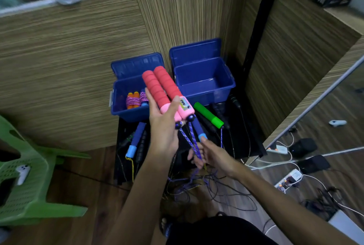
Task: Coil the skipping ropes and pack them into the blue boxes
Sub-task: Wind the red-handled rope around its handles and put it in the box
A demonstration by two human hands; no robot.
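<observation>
My left hand (164, 124) grips the two red foam handles (160, 87) of a skipping rope side by side, pointing up and away. Their purple rope (192, 140) hangs from the pink ends into my right hand (210, 156), whose fingers curl round it just below. The rest of that rope lies loose on the floor (189, 183). Behind stand two open blue boxes: the left box (120, 105) holds a coiled rope with orange handles (133, 101), the right box (204, 83) is bare inside.
On the black mat lie a green handle (208, 115), blue handles (136, 138) and black ropes (226, 189). A green plastic chair (29, 176) stands at the left. Wooden panels close off the back. Power strips and cables (289, 181) litter the floor at the right.
</observation>
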